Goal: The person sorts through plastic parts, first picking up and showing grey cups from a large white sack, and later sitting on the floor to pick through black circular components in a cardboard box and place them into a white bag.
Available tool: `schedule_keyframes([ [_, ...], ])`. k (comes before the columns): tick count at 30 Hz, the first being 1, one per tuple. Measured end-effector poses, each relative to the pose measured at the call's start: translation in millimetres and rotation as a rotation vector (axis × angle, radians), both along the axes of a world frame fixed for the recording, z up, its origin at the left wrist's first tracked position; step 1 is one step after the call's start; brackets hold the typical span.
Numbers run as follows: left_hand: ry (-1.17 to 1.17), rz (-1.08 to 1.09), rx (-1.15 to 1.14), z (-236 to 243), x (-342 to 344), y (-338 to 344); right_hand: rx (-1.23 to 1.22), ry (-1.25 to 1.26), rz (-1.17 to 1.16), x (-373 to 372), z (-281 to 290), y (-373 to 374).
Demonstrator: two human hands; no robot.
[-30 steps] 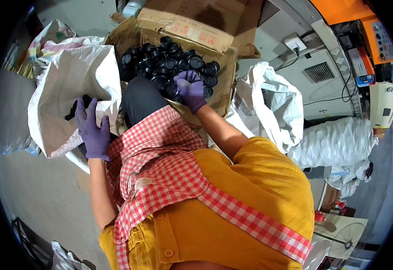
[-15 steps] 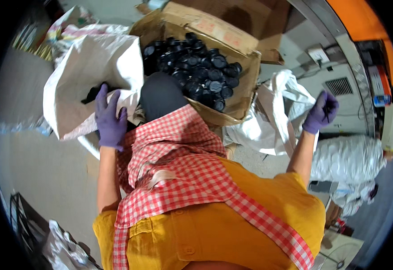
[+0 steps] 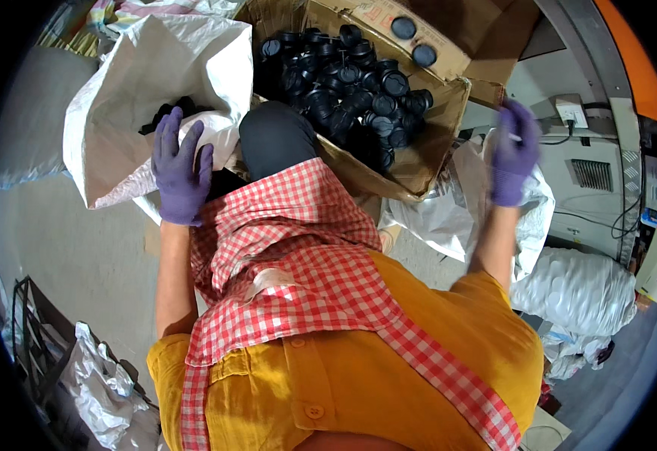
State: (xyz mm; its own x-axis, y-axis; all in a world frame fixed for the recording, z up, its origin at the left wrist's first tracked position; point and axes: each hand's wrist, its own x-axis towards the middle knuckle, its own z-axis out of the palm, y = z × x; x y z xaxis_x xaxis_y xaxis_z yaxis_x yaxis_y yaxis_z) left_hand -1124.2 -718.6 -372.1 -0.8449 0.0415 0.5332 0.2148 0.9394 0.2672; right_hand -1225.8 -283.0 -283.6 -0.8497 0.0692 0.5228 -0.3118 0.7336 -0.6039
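My left hand (image 3: 178, 169), in a purple glove, is at the near rim of a white woven sack (image 3: 99, 131), its fingers stretched out and spread. Dark pieces (image 3: 172, 111) lie inside the sack just beyond the fingertips. On the right, my purple-gloved right hand (image 3: 515, 154) is raised beside the cardboard box (image 3: 443, 131), blurred, its fingers looking extended with nothing plainly in them. Black round caps (image 3: 343, 94) fill much of the box. Two more caps (image 3: 403, 28) appear over its far flap; whether they rest there or are in the air I cannot tell.
Below my right hand stands another white bag (image 3: 535, 225), partly hidden by my forearm. A full pale sack (image 3: 576, 293) lies behind it. To the far right is a grey cabinet (image 3: 584, 161) with a vent and a plug. A dark rack (image 3: 31, 338) stands at lower left.
My right hand has swung upward and toward the box; the dark thing in it no longer shows. Two caps now appear over the flap. My left hand stays at the sack. The view has shifted slightly.
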Motion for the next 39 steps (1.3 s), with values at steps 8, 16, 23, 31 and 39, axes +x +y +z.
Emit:
schedule_keyframes([
  [8, -0.031, 0.124, -0.137, -20.3, -13.1, -10.8, 0.264, -1.006, 0.062, -78.8, -344.3, -60.9],
  [16, -0.183, 0.214, -0.034, -24.2, -37.5, -15.3, 0.16, -1.167, -0.156, -96.3, -435.1, -102.0],
  [23, -0.2, 0.209, -0.002, -28.0, -37.9, -15.8, 0.783, -0.961, 0.268, -85.9, -364.0, -102.5],
  [31, -0.431, -0.107, 1.48, 18.6, -50.1, 77.1, 0.031, -0.209, 0.427, -22.2, -108.1, -174.7],
  [39, -0.647, -0.011, 1.745, 24.2, -19.9, 51.5, -0.112, 0.052, 0.625, 28.0, -50.9, -172.7],
])
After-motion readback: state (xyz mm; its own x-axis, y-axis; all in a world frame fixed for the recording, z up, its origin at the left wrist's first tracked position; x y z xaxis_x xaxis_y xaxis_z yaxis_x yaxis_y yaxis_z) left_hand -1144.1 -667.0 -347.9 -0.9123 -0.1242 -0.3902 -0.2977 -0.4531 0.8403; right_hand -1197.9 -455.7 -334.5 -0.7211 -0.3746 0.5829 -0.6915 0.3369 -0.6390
